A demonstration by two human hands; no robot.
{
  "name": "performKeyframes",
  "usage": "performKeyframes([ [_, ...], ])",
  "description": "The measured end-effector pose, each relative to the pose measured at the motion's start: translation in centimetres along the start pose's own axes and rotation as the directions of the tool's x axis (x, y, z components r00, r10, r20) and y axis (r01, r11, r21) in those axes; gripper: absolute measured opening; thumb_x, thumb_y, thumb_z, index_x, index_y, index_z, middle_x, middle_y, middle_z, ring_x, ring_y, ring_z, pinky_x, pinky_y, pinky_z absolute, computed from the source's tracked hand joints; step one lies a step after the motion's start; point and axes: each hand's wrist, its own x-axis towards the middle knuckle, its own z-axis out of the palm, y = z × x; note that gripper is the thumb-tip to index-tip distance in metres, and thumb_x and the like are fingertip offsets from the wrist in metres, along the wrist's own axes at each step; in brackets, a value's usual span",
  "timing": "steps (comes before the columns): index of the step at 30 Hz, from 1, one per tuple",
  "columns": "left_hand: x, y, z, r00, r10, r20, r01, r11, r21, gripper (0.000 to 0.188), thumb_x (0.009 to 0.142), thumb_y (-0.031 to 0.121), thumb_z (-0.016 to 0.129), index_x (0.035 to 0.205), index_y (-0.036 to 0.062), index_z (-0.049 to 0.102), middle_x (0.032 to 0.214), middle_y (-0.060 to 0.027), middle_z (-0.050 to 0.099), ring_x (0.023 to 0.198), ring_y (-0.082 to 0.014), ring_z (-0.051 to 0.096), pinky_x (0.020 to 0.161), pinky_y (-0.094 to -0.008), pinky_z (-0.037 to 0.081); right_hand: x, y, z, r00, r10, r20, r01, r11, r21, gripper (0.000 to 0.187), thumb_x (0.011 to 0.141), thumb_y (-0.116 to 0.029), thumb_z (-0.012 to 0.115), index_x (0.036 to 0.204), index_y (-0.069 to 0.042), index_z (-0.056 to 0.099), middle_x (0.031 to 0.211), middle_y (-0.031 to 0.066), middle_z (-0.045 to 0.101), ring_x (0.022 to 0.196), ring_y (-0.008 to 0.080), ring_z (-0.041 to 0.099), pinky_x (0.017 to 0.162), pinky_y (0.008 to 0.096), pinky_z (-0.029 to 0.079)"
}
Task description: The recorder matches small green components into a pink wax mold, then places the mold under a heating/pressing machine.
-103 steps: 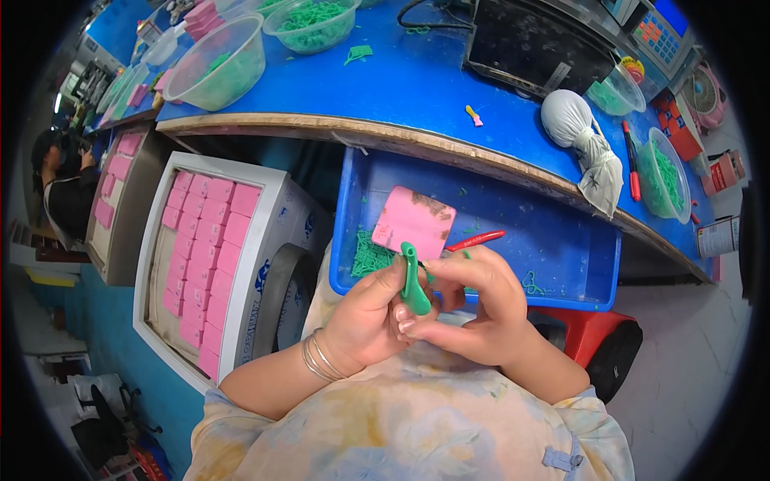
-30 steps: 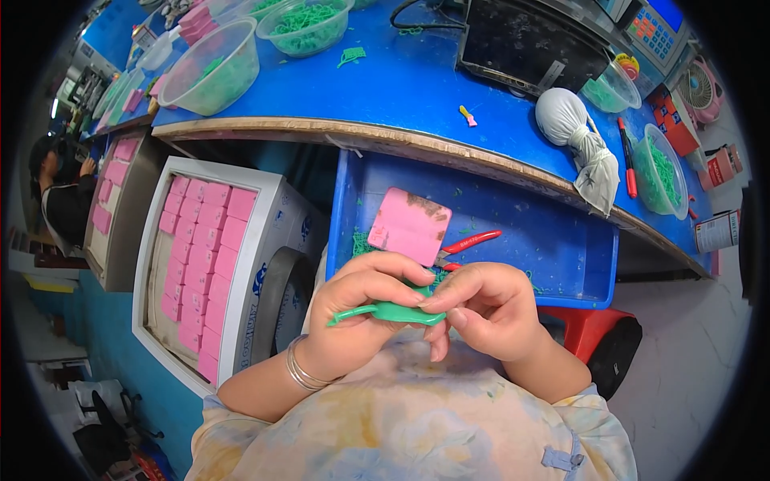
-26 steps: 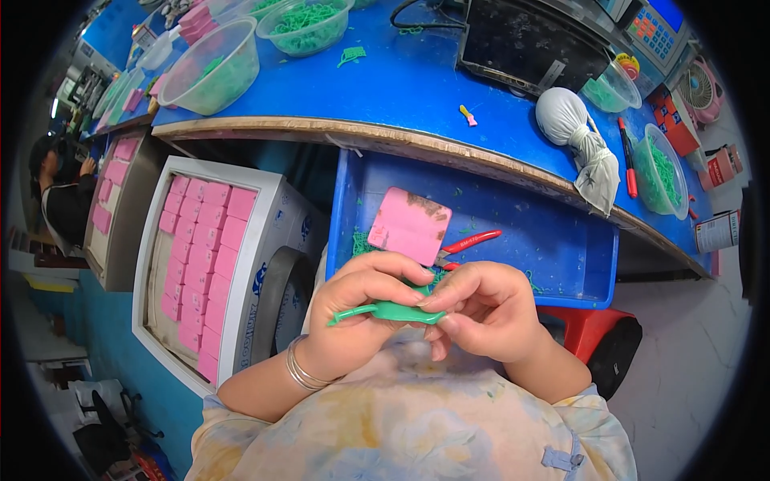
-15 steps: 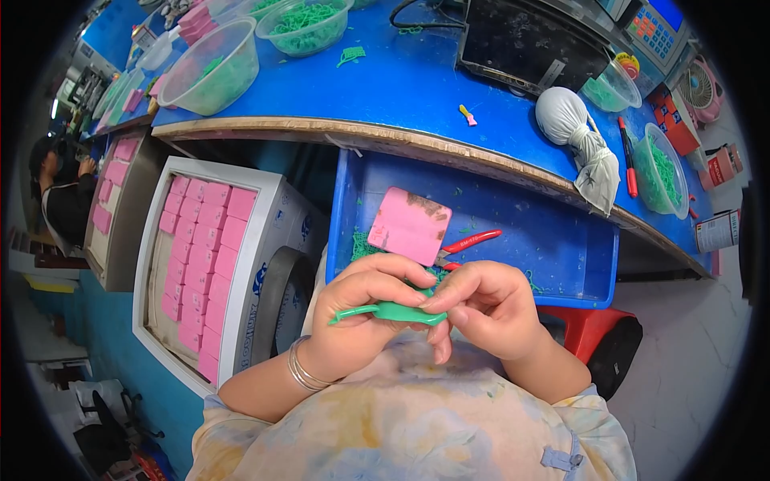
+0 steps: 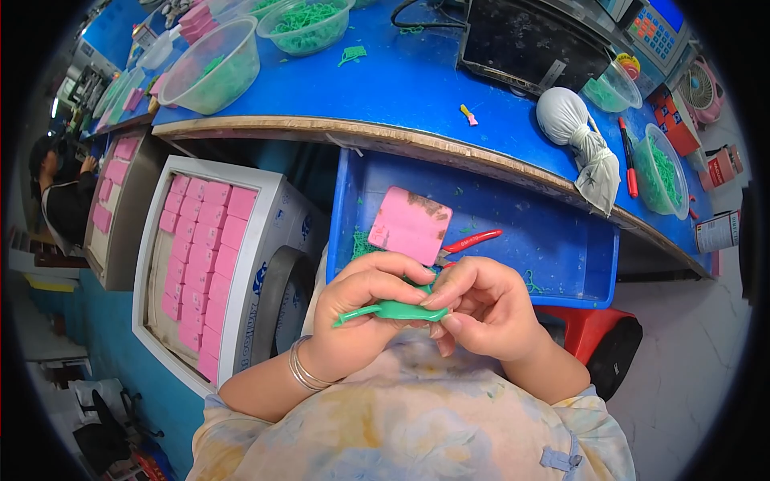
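A flat green piece, waxy or plastic-looking, with a thin stem lies across the fingers of my left hand, which is closed around it. The stem points out to the left. My right hand pinches the piece's right end between thumb and forefinger. Just beyond my hands, a pink block with brown worn patches rests in a blue tray. Beside the block lie red-handled pliers, their jaws partly hidden behind my fingers.
Green scraps litter the tray. A carton at the left holds rows of pink blocks. On the blue bench stand clear bowls of green pieces, a black machine, a tied cloth bundle and a red marker. Another person sits far left.
My right fingers have shifted slightly on the end of the green piece, and its stem has moved a little to the right. The rest looks the same.
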Motion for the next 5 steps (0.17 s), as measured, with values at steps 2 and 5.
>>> performKeyframes([
  [2,0.02,-0.04,-0.1,1.0,0.02,0.017,-0.021,0.999,0.041,0.022,0.069,-0.008,0.069,0.084,0.0044,0.058,0.1,-0.0134,0.056,0.084,-0.018,0.058,0.075,-0.0283,0.049,0.02,0.07,-0.03,1.0,0.005,0.002,-0.005,1.0,0.017,0.016,0.079,0.007,0.053,0.094,0.003,0.055,0.08,0.0077,0.057,0.068,0.0089,0.056,0.058,0.0222,0.048],
  [5,0.02,-0.08,-0.2,0.999,0.028,0.032,-0.029,0.998,0.053,0.022,0.069,-0.007,0.069,0.084,0.0044,0.058,0.1,-0.0136,0.056,0.085,-0.018,0.058,0.075,-0.0283,0.049,-0.02,0.35,-0.23,1.0,-0.022,-0.003,0.022,1.0,-0.007,0.016,0.079,0.007,0.054,0.094,0.003,0.055,0.081,0.0074,0.057,0.068,0.0086,0.056,0.058,0.022,0.048],
])
